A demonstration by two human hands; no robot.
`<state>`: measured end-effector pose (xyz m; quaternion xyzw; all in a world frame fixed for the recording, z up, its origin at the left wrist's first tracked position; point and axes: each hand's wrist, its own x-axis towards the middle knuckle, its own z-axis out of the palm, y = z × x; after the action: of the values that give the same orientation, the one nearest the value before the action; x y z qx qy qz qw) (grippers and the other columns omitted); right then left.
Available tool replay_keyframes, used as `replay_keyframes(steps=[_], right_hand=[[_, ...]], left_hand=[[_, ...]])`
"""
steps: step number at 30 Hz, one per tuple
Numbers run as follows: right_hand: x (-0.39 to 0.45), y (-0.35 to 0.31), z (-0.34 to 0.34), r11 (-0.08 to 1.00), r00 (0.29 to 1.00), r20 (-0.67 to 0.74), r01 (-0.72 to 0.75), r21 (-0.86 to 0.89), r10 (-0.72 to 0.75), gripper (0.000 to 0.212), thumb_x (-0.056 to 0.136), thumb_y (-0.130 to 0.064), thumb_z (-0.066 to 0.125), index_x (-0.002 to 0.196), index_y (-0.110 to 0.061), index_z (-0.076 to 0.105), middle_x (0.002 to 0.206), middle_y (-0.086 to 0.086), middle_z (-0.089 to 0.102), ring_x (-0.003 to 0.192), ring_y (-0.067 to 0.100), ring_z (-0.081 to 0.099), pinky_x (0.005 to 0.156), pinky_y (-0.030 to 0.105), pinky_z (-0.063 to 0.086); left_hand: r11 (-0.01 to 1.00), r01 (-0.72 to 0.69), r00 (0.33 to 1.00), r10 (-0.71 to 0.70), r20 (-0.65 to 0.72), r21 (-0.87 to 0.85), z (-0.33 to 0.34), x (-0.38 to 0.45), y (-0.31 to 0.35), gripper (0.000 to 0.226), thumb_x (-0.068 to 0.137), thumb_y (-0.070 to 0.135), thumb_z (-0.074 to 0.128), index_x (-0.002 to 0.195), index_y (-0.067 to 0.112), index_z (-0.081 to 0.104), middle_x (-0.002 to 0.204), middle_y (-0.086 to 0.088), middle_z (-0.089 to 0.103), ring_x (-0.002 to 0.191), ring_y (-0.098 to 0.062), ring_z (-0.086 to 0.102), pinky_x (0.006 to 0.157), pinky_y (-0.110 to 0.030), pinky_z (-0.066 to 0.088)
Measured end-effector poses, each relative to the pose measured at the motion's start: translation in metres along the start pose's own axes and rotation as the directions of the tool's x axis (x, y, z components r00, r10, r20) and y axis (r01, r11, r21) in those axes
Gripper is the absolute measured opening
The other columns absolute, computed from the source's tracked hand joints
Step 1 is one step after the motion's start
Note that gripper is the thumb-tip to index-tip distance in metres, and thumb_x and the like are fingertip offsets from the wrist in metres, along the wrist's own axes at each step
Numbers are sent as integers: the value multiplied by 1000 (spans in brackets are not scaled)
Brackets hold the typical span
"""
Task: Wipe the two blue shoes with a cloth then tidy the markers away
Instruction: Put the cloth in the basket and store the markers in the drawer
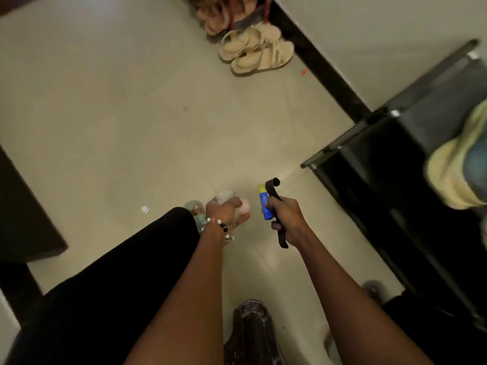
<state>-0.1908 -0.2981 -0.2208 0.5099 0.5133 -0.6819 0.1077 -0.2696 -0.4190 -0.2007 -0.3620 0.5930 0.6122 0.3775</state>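
Blue marker (264,206) and black strap (274,196) gripped in right hand (286,219), left hand (224,209) curled round pale blurred things (243,205)

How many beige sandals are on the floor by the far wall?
2. One beige sandal lies nearer the wall's left end, the other beige sandal right beside it, toward the viewer. Pinkish footwear behind them is cut off at the picture's top, so more may be hidden.

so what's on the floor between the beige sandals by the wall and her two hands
In the head view, only bare floor lies between the beige sandals and the left hand and right hand.
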Motion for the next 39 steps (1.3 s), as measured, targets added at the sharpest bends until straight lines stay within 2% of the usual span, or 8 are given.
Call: replay_keyframes(steps=[4, 9, 22, 25, 28, 31, 35, 39], right_hand=[[-77, -35, -55, 988, 988, -79, 138, 65, -133, 14, 77, -12, 54, 86, -5, 61, 82, 13, 48, 69, 24, 33, 38, 22, 24], [-201, -52, -135, 933, 931, -229, 324, 156, -285, 9, 81, -6, 52, 73, -8, 55, 70, 9, 42, 51, 13, 30, 38, 21, 19], [-460, 51, -336, 725, 602, -703, 665, 179, -379, 15, 76, -4, 75, 81, -1, 62, 59, 1, 59, 40, 1, 50, 38, 13, 34], [-488, 100, -371, 723, 597, -746, 650, 234, -295, 16, 80, -13, 73, 84, 1, 66, 62, 6, 55, 43, 7, 33, 35, 17, 21], [-506, 153, -398, 659, 616, -765, 657, 366, -189, 25, 85, -18, 66, 94, 5, 67, 79, 11, 63, 55, 8, 43, 36, 17, 23], [-515, 217, -415, 590, 633, -774, 627, 509, -4, 23, 91, -16, 59, 102, 4, 65, 85, 6, 64, 58, 7, 47, 40, 17, 32], [-492, 302, -420, 623, 720, -638, 372, 688, 274, 13, 88, 5, 50, 93, 1, 61, 65, 7, 47, 47, 11, 40, 42, 21, 34], [-447, 344, -420, 609, 716, -540, 203, 767, 442, 30, 78, 12, 44, 103, 8, 58, 77, 14, 49, 51, 22, 42, 53, 34, 38]], left_hand=[[993, -80, 980, 62, 190, 91, 42, -76, -4, 29, 82, -11, 55, 103, 7, 64, 86, -7, 65, 78, -24, 65, 68, -39, 59], [976, -161, 891, 79, 447, 148, 96, -200, -31, 32, 81, -9, 59, 111, 3, 60, 93, -15, 66, 85, -31, 68, 66, -40, 60], [930, -142, 466, -239, 852, 338, 187, -446, -229, 24, 88, 17, 67, 107, 4, 59, 102, -18, 71, 95, -28, 69, 82, -47, 56], [887, -128, 467, -340, 816, 443, 203, -474, -287, 32, 85, 9, 70, 113, -1, 57, 107, -22, 67, 94, -31, 68, 78, -46, 57], [841, -129, 530, -390, 753, 526, 211, -493, -343, 15, 83, -5, 67, 91, 0, 55, 73, -16, 61, 57, -21, 62, 56, -31, 56], [771, -140, 533, -470, 703, 621, 210, -491, -389, 18, 84, -6, 62, 79, 5, 49, 56, -9, 52, 47, -17, 52, 49, -25, 45], [608, -70, 577, -623, 529, 791, 194, -460, -431, 21, 84, -3, 64, 91, 6, 45, 64, -9, 50, 42, -16, 53, 41, -19, 46], [444, -135, 676, -612, 410, 886, 182, -434, -444, 21, 83, -4, 65, 87, 3, 46, 53, -9, 51, 38, -17, 52, 40, -21, 45]])
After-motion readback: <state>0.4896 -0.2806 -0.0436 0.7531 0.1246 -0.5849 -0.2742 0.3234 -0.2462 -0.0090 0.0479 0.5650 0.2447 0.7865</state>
